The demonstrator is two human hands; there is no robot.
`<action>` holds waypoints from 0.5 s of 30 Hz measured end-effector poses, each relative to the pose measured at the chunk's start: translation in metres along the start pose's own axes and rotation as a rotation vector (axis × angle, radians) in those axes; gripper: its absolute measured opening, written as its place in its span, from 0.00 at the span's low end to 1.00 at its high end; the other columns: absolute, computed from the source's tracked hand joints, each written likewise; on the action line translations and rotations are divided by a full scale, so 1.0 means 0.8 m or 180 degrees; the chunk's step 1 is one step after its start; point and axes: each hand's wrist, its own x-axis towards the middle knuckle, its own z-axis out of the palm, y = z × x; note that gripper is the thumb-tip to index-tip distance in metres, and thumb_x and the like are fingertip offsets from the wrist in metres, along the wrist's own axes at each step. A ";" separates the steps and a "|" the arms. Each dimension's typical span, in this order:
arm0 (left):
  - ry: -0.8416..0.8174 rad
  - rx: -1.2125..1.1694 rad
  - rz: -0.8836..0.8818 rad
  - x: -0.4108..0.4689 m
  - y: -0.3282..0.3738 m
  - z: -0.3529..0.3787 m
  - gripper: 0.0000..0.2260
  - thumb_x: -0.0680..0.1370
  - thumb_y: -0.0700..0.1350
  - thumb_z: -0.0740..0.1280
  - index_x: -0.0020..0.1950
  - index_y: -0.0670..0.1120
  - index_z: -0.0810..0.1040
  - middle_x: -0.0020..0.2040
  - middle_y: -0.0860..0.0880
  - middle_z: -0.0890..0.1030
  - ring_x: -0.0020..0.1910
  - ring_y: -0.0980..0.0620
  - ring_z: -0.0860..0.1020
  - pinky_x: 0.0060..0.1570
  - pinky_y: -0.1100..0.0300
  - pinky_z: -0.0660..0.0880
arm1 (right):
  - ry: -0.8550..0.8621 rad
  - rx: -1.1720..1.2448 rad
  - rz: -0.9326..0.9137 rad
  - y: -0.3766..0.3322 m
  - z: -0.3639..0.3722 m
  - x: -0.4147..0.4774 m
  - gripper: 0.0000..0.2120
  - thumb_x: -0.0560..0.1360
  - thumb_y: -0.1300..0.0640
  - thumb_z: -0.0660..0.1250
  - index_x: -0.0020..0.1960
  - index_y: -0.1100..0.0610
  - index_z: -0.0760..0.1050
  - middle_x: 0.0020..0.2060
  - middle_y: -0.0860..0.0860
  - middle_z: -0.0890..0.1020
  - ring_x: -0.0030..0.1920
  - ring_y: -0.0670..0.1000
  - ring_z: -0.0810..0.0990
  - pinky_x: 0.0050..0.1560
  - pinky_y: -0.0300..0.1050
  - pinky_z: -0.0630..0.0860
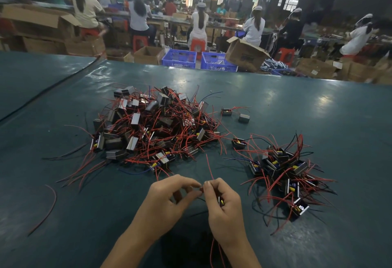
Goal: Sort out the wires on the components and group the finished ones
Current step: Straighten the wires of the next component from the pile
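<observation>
Left to right: the tangled pile (152, 127) of unsorted components lies on the green surface (318, 108). Our left hand (169, 200) pinches a red wire (210, 168) between thumb and forefinger, apparently to straighten it. Our right hand (222, 202) curls round its component (221, 201), steadying it. The finished group (284, 174) sits apart, right.

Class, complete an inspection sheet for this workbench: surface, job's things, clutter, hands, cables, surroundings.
Surface: dark green table, glossy, seam at left.
Job's things: large pile tangled, centre; smaller pile at right; held component near front edge.
Clutter: loose wire lying left; stray components right of the large pile.
Hands: left hand pinches red wire; right hand grips the held component.
Cables: red, black and blue leads sprawl from both piles.
Surroundings: seated workers, cardboard boxes, blue crates behind.
</observation>
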 end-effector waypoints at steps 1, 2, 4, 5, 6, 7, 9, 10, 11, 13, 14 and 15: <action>0.0002 0.0110 0.0155 0.000 -0.001 0.000 0.04 0.76 0.50 0.72 0.50 0.53 0.82 0.41 0.60 0.79 0.34 0.62 0.76 0.34 0.74 0.69 | -0.0038 0.0037 0.0018 0.000 0.000 0.000 0.11 0.78 0.52 0.62 0.38 0.51 0.77 0.32 0.45 0.77 0.35 0.46 0.74 0.39 0.44 0.71; 0.0013 0.0193 0.0239 0.000 -0.002 -0.001 0.04 0.76 0.51 0.71 0.48 0.52 0.82 0.41 0.60 0.79 0.34 0.61 0.76 0.34 0.72 0.70 | -0.0066 0.0060 0.0034 0.000 0.000 -0.001 0.12 0.78 0.52 0.62 0.37 0.50 0.77 0.32 0.45 0.77 0.35 0.46 0.74 0.40 0.43 0.71; 0.0052 0.0364 0.0349 -0.001 -0.004 -0.001 0.06 0.78 0.50 0.69 0.46 0.49 0.82 0.40 0.58 0.78 0.32 0.57 0.75 0.31 0.65 0.72 | -0.0105 0.0093 0.0056 0.001 0.000 -0.001 0.12 0.78 0.51 0.62 0.37 0.51 0.77 0.31 0.44 0.76 0.35 0.45 0.73 0.40 0.41 0.69; 0.0057 0.0405 0.0397 -0.002 -0.005 -0.002 0.07 0.78 0.49 0.68 0.45 0.48 0.81 0.40 0.57 0.77 0.31 0.56 0.75 0.30 0.61 0.73 | -0.0123 0.0098 0.0057 0.001 0.000 -0.001 0.12 0.78 0.51 0.62 0.37 0.51 0.77 0.31 0.45 0.76 0.35 0.45 0.73 0.40 0.41 0.69; 0.0041 0.0431 0.0412 -0.002 -0.004 -0.001 0.07 0.79 0.49 0.67 0.45 0.47 0.81 0.40 0.57 0.77 0.31 0.56 0.74 0.30 0.59 0.73 | -0.0143 0.0092 0.0050 0.001 0.000 -0.001 0.12 0.78 0.51 0.63 0.37 0.52 0.77 0.31 0.45 0.77 0.35 0.46 0.74 0.40 0.42 0.70; 0.0015 0.0451 0.0396 -0.003 -0.002 0.000 0.07 0.79 0.48 0.67 0.44 0.46 0.80 0.39 0.56 0.76 0.31 0.56 0.74 0.30 0.60 0.72 | -0.0161 0.0080 0.0041 0.001 0.000 -0.001 0.12 0.78 0.51 0.63 0.37 0.53 0.77 0.32 0.47 0.77 0.36 0.47 0.75 0.40 0.43 0.71; 0.0010 0.0424 0.0191 -0.003 0.002 0.003 0.08 0.78 0.48 0.66 0.43 0.47 0.78 0.37 0.58 0.75 0.31 0.58 0.72 0.31 0.65 0.70 | -0.0189 0.0036 0.0003 0.001 -0.002 0.000 0.11 0.77 0.52 0.64 0.38 0.53 0.78 0.32 0.48 0.78 0.36 0.48 0.75 0.39 0.41 0.72; 0.0039 0.0325 -0.0024 -0.003 0.004 0.006 0.08 0.77 0.49 0.65 0.41 0.47 0.78 0.34 0.57 0.75 0.30 0.59 0.72 0.31 0.67 0.69 | -0.0206 0.0009 -0.0032 0.001 -0.003 0.000 0.10 0.77 0.53 0.64 0.38 0.52 0.78 0.33 0.47 0.78 0.35 0.47 0.76 0.39 0.39 0.71; 0.0084 0.0160 -0.0308 -0.003 0.006 0.008 0.08 0.76 0.50 0.66 0.39 0.49 0.78 0.32 0.56 0.75 0.29 0.59 0.72 0.31 0.68 0.68 | -0.0222 -0.0014 -0.0078 0.001 -0.004 0.000 0.08 0.77 0.54 0.65 0.39 0.51 0.78 0.33 0.46 0.78 0.35 0.46 0.76 0.39 0.37 0.71; 0.0179 -0.0391 -0.1037 0.002 0.011 0.012 0.10 0.76 0.47 0.66 0.34 0.51 0.78 0.29 0.52 0.76 0.27 0.59 0.71 0.29 0.66 0.68 | -0.0233 -0.0122 -0.0215 0.001 -0.005 0.001 0.06 0.76 0.57 0.66 0.41 0.49 0.79 0.34 0.44 0.78 0.35 0.46 0.77 0.39 0.37 0.71; 0.0230 -0.0761 -0.1486 0.005 0.013 0.014 0.13 0.77 0.44 0.66 0.31 0.49 0.78 0.27 0.51 0.76 0.25 0.57 0.70 0.26 0.64 0.67 | -0.0231 -0.0286 -0.0313 0.003 -0.005 0.000 0.05 0.75 0.57 0.67 0.42 0.49 0.79 0.35 0.43 0.78 0.36 0.46 0.76 0.39 0.38 0.71; 0.0298 -0.1117 -0.1956 0.007 0.015 0.015 0.16 0.77 0.40 0.66 0.29 0.48 0.78 0.26 0.50 0.74 0.22 0.56 0.67 0.23 0.64 0.65 | -0.0217 -0.0562 -0.0457 0.005 -0.005 -0.001 0.04 0.75 0.57 0.68 0.43 0.49 0.79 0.35 0.43 0.77 0.36 0.45 0.76 0.41 0.38 0.70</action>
